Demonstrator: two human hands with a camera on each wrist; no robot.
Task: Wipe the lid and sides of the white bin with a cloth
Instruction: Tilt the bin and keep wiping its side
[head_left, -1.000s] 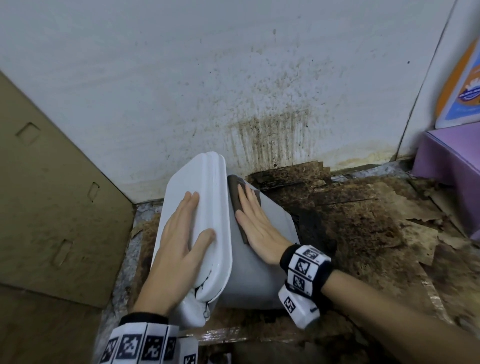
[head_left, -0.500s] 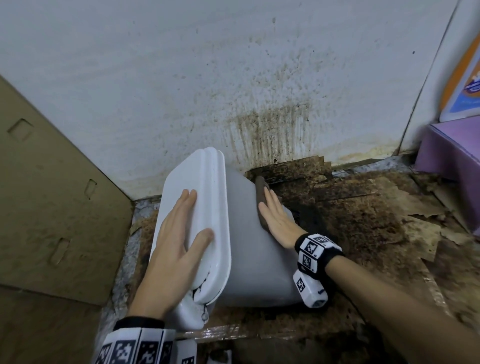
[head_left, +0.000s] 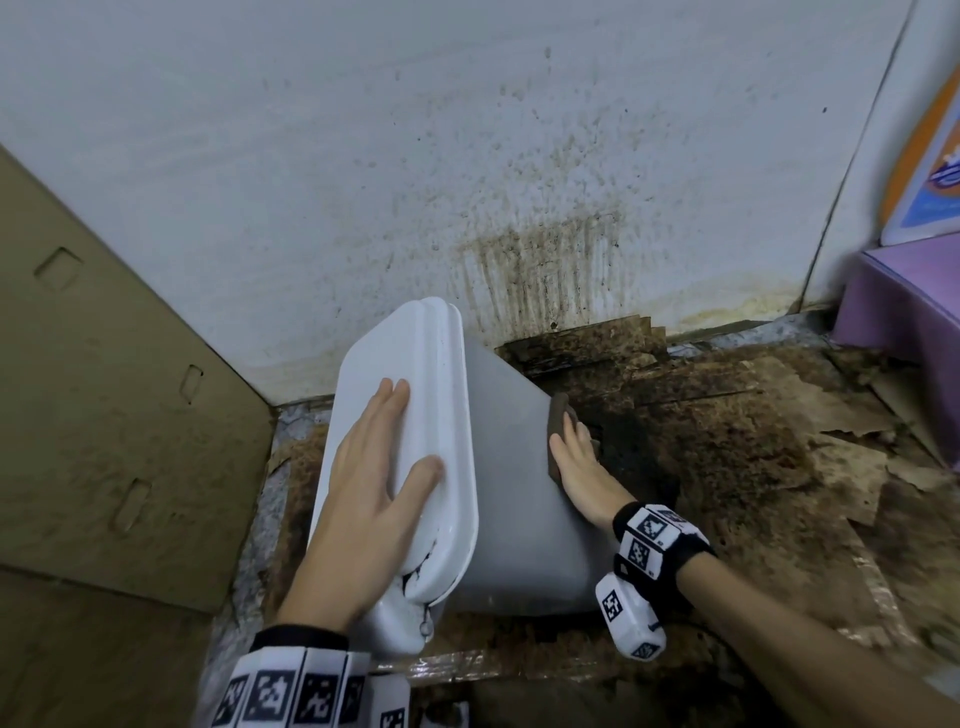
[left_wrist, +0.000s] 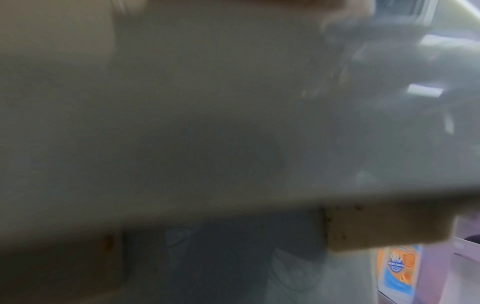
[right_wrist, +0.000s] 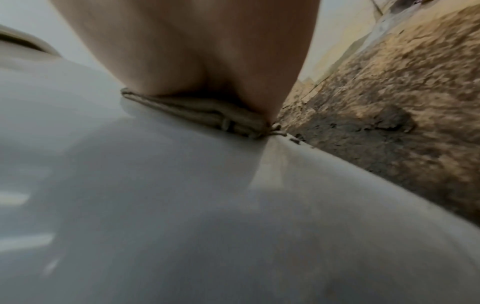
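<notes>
The white bin (head_left: 519, 499) lies tipped on its side on the floor, its lid (head_left: 415, 395) facing left. My left hand (head_left: 379, 457) rests flat on the lid with straight fingers, the thumb near the lid's rim. My right hand (head_left: 576, 467) presses a folded brown cloth (head_left: 558, 421) flat against the bin's upward side, close to its right bottom edge. In the right wrist view the cloth (right_wrist: 207, 115) is squeezed under the palm (right_wrist: 192, 51) on the bin's wall (right_wrist: 130, 205). The left wrist view shows only blurred bin plastic (left_wrist: 182, 102).
A stained white wall (head_left: 467, 156) stands behind the bin. Dirty, torn cardboard (head_left: 727, 441) covers the floor to the right. A brown cardboard sheet (head_left: 104, 415) leans at the left. A purple box (head_left: 904, 306) with an orange-blue pack (head_left: 930, 171) sits at the far right.
My right hand has slid the cloth across the bin's side, from next to the lid's rim toward the bin's bottom edge. The left hand stayed on the lid.
</notes>
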